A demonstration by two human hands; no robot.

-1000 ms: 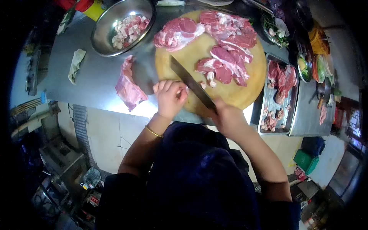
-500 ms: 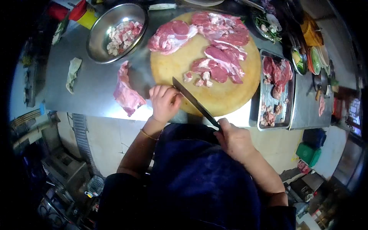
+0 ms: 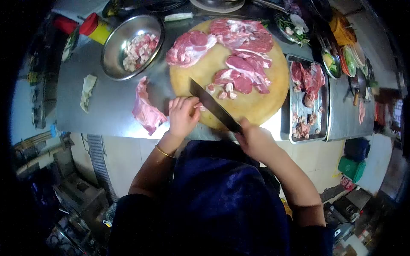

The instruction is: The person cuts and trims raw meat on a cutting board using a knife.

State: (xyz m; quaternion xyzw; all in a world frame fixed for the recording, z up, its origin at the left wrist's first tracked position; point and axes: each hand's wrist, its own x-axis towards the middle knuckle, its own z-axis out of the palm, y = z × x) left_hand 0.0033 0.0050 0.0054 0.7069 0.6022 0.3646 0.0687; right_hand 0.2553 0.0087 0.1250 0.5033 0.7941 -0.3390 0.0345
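A thin gold bangle (image 3: 165, 152) is worn on the left wrist, with short dark sleeves (image 3: 136, 202) and a dark-blue apron (image 3: 226, 187)

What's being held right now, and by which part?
The right hand holds the knife by its handle. Whether the left hand grips the meat beneath it can't be told.

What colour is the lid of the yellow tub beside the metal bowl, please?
The lid is red, seen best in the head view.
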